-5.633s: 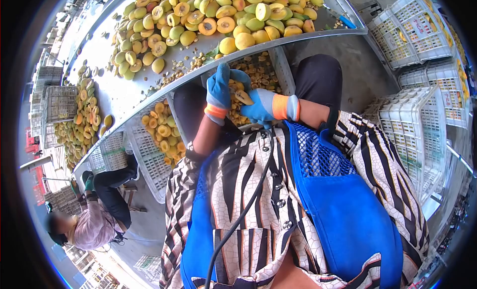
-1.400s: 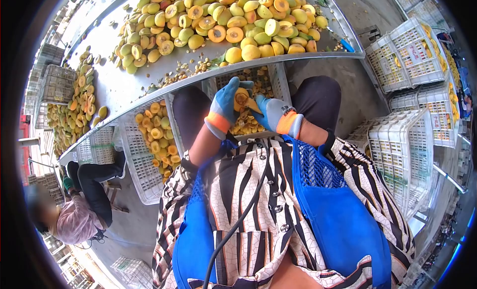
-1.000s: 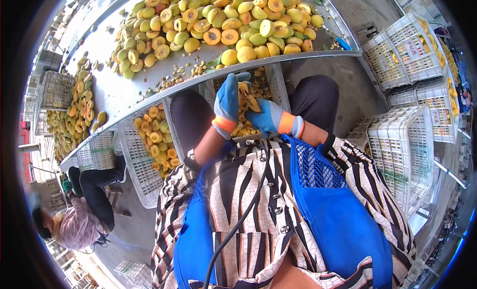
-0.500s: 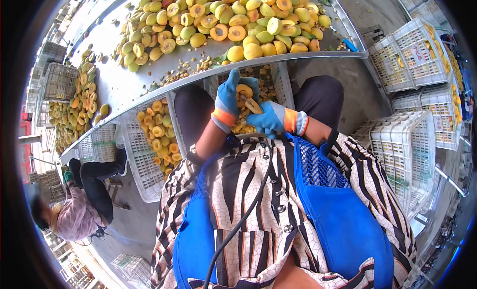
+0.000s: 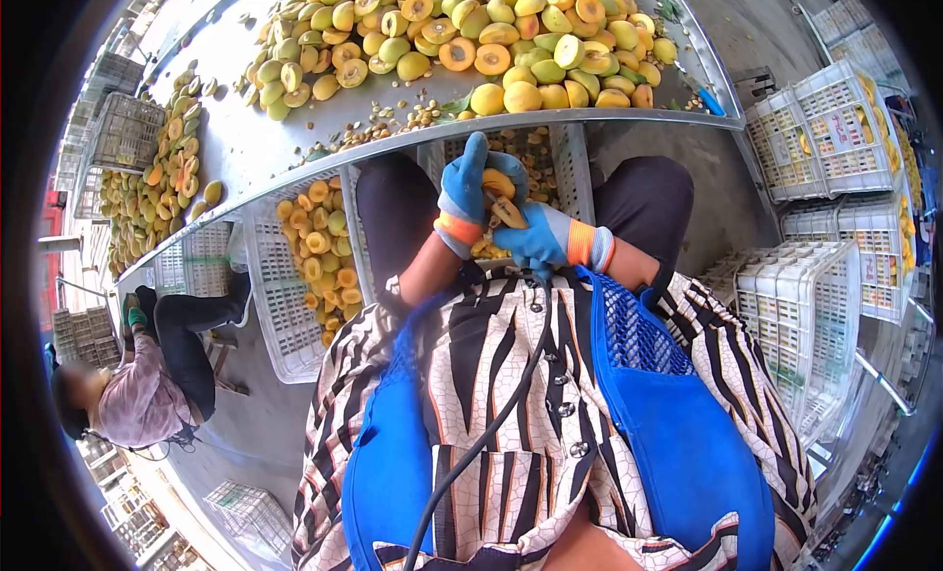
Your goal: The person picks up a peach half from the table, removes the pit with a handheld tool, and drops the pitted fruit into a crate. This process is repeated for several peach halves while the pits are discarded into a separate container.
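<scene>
In front of my lap, my left hand (image 5: 473,186), in a blue and grey glove with an orange cuff, is closed round a halved yellow peach (image 5: 498,184), its thumb pointing up. My right hand (image 5: 537,239), gloved alike, meets it from the right. Its fingers are closed on a small tan-handled tool (image 5: 509,214) held against the fruit; the tool's tip is hidden. Between my knees, under the hands, stands a crate (image 5: 568,168) with fruit pieces in it.
A metal table (image 5: 246,168) ahead bears heaped peach halves (image 5: 442,31), loose pits and a blue-handled tool (image 5: 711,102). Beside my left leg is a crate (image 5: 280,321) of halves. Crates (image 5: 801,316) are stacked at right. Another person (image 5: 147,394) sits at left.
Both hands stay together at the same place before my lap. The peach half and tool have turned slightly, with less of the cut face showing. The whole view has shifted a little.
</scene>
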